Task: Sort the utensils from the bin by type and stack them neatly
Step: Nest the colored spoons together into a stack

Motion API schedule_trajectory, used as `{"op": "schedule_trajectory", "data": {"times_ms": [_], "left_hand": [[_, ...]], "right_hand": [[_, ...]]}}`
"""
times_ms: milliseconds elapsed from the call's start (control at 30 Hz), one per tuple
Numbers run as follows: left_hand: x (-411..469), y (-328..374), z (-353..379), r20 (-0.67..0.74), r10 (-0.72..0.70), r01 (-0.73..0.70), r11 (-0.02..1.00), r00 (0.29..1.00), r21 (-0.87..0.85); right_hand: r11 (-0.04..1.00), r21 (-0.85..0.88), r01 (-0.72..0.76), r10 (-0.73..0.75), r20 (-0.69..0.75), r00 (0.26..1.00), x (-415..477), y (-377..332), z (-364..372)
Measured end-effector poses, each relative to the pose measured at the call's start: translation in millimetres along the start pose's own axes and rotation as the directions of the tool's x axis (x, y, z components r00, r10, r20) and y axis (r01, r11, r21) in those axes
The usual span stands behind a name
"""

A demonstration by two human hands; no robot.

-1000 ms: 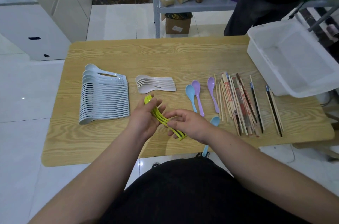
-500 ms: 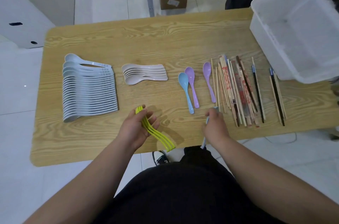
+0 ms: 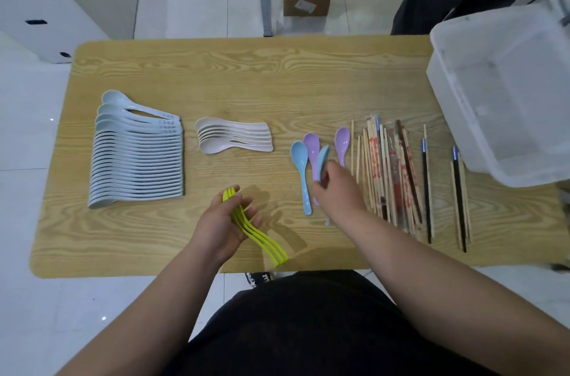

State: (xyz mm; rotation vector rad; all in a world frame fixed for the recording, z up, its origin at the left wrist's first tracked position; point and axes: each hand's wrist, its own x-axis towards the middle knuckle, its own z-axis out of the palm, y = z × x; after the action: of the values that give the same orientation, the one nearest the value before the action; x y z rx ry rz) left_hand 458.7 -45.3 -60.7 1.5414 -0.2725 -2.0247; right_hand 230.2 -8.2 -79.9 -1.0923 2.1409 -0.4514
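Near the wooden table's [image 3: 246, 73] front edge, the left hand [image 3: 220, 221] grips lime-green plastic spoons [image 3: 262, 241]; the right hand [image 3: 337, 187] pinches a light-blue plastic spoon [image 3: 323, 156].

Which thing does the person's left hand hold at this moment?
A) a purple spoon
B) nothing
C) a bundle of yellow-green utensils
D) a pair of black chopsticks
C: the left hand has its fingers curled round the yellow-green utensils, whose handles stick out toward the person, while the right hand holds a blue spoon.
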Motion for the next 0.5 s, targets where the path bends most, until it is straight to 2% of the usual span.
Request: {"op": "schedule_trajectory", "data": {"times_ms": [133, 267, 367, 500], "left_hand": [[1, -2, 0, -0.037, 0.011, -0.012, 0.999, 0.999, -0.051], [-3, -6, -3, -0.06, 0.014, -0.019, 0.996, 0.998, -0.088], [-7, -8, -8, -0.072, 0.014, -0.021, 0.995, 0.997, -0.094], [-11, -8, -15, -0.092, 0.013, -0.022, 0.995, 0.996, -0.098]], "right_hand": [[0.985, -0.158, 0.065, -0.047, 0.117, 0.992, 29, -17, 7], [0.953, -0.299, 0.053, 0.01, 0.205, 0.979, 48, -19, 23], [0.935, -0.353, 0.036, 0.051, 0.233, 0.971, 53, -21, 28], [0.891, -0.439, 0.117, -0.004, 0.248, 0.969, 50, -30, 28]]}}
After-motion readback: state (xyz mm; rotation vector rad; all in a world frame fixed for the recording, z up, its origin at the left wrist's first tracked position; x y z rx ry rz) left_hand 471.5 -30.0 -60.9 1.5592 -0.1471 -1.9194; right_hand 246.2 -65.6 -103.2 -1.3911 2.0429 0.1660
